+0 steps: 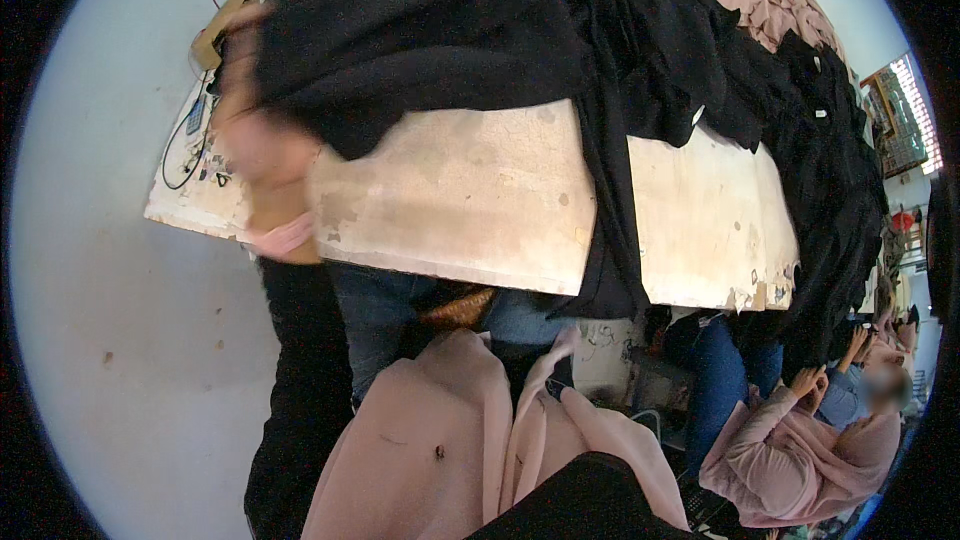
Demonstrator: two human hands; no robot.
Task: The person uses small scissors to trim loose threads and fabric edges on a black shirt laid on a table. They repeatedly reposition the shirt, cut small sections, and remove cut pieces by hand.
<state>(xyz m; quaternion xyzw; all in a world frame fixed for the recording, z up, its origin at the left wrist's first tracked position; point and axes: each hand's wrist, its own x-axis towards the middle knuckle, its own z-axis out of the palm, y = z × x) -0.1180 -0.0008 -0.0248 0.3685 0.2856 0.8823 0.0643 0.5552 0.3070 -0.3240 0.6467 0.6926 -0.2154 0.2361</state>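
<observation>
My left hand point(262, 145) reaches over the left end of the worktable point(460, 190), smeared by motion. It is beside the left edge of a large black cloth point(430, 30), and the blur hides whether its fingers grip the fabric. Black fabric spreads over the far part of the table, and a narrow strip of it point(612, 190) hangs down over the near edge. A black sleeve at the bottom edge is all that might belong to my right arm; my right hand is out of the picture.
On the table's left end lie a dark cable point(175, 155) and a small calculator-like device point(195, 118). Crumpled pink cloth point(755, 0) is heaped at the far right, with more black garments point(830, 170) nearer. Another person point(800, 450) in pink sits at the lower right, hands on black fabric.
</observation>
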